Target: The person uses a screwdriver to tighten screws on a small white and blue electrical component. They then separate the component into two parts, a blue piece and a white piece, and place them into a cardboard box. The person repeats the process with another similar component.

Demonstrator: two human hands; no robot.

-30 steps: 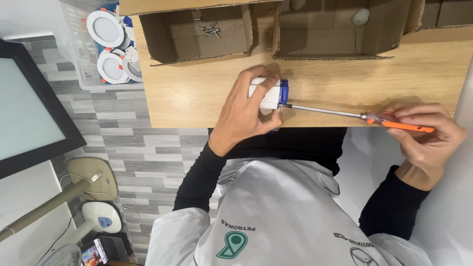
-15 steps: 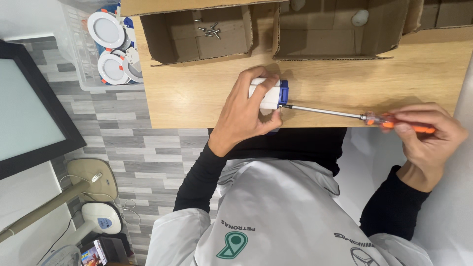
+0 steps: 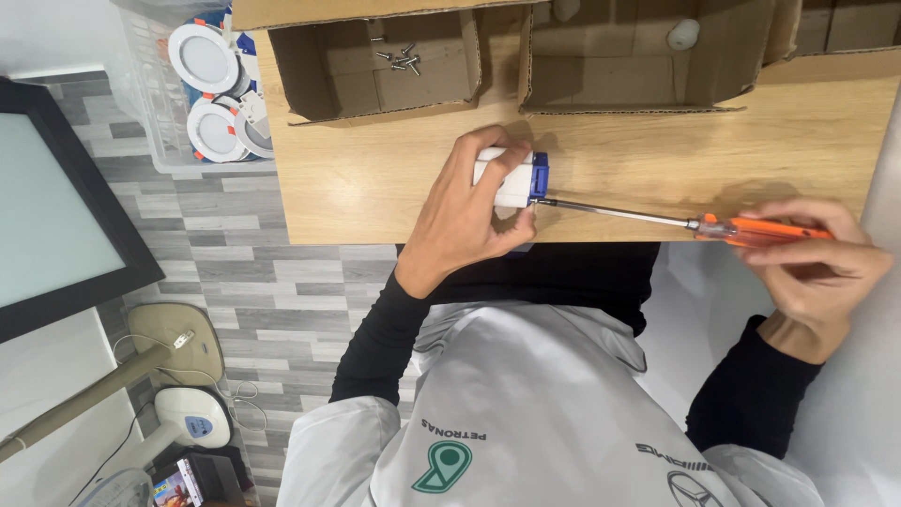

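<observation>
Head view: your left hand (image 3: 469, 221) clamps its fingers around the white-and-blue fitting (image 3: 511, 178) at centre counter (image 3: 375, 197); your right hand (image 3: 812, 268), at 3 o'clock, grips the orange-handled screwdriver (image 3: 751, 228). The long shaft could slip off and jab your thumb if the tip tilts.

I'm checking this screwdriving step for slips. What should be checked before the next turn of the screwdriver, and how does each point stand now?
1. Left hand grips the white and blue part: ok.
2. Part rests on the wooden table: ok.
3. Screwdriver tip meets the part's blue end: ok.
4. Tip seated in a screw head: cannot tell.
5. Right hand holds the orange handle: ok.
6. Left thumb lies close beside the tip: not ok.
</observation>
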